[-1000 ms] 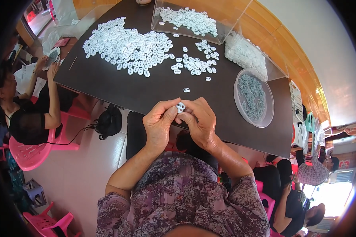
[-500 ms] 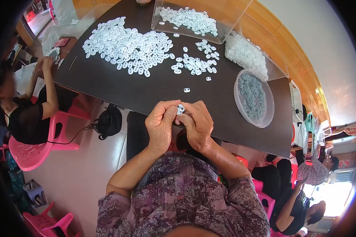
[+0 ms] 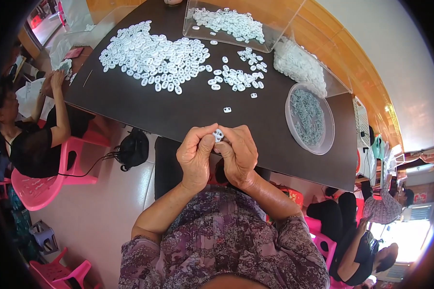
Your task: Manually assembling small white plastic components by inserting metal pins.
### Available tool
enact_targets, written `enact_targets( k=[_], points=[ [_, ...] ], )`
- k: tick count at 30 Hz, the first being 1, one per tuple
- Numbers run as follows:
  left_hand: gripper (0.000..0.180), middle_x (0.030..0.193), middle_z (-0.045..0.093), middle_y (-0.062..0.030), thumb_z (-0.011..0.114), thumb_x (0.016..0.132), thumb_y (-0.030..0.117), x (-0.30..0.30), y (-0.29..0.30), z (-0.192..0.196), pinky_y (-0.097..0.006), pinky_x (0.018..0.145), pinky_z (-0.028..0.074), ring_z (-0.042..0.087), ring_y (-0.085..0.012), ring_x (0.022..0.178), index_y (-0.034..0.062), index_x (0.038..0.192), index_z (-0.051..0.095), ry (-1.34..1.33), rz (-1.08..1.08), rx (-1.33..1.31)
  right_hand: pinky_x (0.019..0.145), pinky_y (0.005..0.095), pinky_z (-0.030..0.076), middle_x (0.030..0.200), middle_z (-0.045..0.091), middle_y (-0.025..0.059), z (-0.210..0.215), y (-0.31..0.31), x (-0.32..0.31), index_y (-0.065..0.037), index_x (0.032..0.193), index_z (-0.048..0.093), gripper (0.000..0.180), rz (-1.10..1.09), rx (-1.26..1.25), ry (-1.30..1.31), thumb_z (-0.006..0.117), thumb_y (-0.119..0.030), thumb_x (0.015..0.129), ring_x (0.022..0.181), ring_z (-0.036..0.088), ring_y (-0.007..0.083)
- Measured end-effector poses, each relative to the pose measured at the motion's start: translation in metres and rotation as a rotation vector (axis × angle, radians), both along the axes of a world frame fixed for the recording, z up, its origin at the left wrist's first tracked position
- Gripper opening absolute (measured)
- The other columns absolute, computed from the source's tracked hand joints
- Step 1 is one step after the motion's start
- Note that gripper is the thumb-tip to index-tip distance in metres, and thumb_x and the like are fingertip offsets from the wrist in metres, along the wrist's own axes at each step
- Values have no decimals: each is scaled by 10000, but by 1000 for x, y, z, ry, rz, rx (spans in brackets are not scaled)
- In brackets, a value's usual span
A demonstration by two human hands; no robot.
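Note:
Close to the table's near edge, a small white plastic piece with dark holes (image 3: 218, 135) is pinched between my two hands. Thumb and forefinger of my left hand (image 3: 196, 153) close on it from one side. From the other side my right hand (image 3: 238, 151) grips it, fingers curled; the undersides of both hands are hidden. A single similar white piece (image 3: 227, 110) lies just beyond my fingers. Farther off are a small cluster of white oval two-hole pieces (image 3: 237, 79) and, to its left, a big heap of them (image 3: 154, 55).
On the right stands a round clear tub (image 3: 331, 137) of small grey-green parts. Behind it a bulging clear bag of white pieces (image 3: 299, 67) leans by a clear plastic box (image 3: 275, 45). A co-worker (image 3: 33, 130) sits at the left; other people sit at the lower right.
Both hands, still gripping the white piece, have shifted very slightly left. The piece shows a little more between the fingertips. The piles on the table look the same.

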State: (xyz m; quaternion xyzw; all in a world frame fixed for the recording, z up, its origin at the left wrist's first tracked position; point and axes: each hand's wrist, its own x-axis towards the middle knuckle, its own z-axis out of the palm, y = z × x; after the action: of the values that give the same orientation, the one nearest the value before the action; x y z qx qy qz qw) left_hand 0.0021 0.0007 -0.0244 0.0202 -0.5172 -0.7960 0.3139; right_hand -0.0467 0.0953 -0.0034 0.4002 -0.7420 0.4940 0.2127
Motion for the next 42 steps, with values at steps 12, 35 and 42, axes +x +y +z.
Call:
enact_targets(
  k=[12, 35, 42],
  points=[
    [168, 836, 549, 12, 554, 919, 119, 3, 3, -5, -181, 659, 417, 487, -41, 743, -20, 999, 599, -46, 24, 34, 638, 303, 444, 813, 604, 88, -7, -1, 3, 45, 1002, 612, 262, -16, -10, 17, 606, 51, 740, 713, 528, 215],
    [208, 882, 550, -2, 539, 928, 131, 12, 2, 3, -184, 719, 414, 497, -49, 796, -29, 1053, 585, 16, 12, 31, 661, 323, 459, 897, 616, 118, 1, -4, 9, 18, 977, 588, 256, 1, -6, 64, 672, -34, 740, 765, 553, 259],
    [241, 859, 522, 5, 512, 944, 191, 12, 8, 1, -180, 672, 402, 460, -45, 748, -20, 1043, 573, -3, 77, -71, 631, 323, 461, 882, 613, 118, 2, -4, 11, 21, 947, 587, 235, -32, -6, 97, 662, -12, 727, 750, 555, 260]
  ],
)
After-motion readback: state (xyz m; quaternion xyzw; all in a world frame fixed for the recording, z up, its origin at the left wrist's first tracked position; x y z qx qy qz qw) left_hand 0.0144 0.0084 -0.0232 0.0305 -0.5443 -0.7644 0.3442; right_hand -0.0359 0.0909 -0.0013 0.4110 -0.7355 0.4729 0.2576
